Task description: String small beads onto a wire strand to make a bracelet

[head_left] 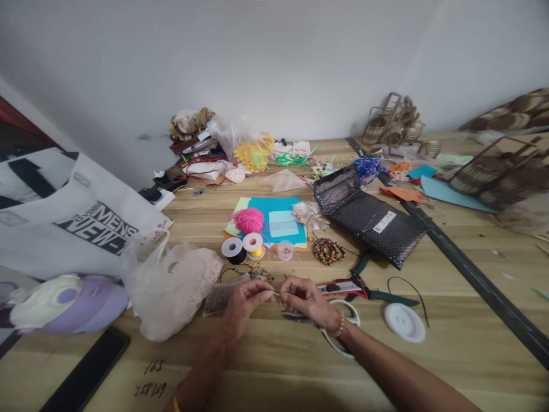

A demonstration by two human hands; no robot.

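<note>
Translucent plastic bag [171, 294] sat lower left of frame. Left hand [247, 298], lower center, nearly closed, thumb and fingertips pinching thin pale strand [277, 293]. Strand bridged short gap between hands. Right hand [306, 298], fingers curled, pinched strand too. Bead coil [329, 252] lay right of center, white disc [404, 322] lower right.

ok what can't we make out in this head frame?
Head view:
- Thin strand between left hand and right hand: too small to tell material; ends hidden by fingers.
- White-handled scissors: partly covered by right hand and wrist.
- Barcode label: print too small.
- Flat black object: cut off by bottom edge.
</note>
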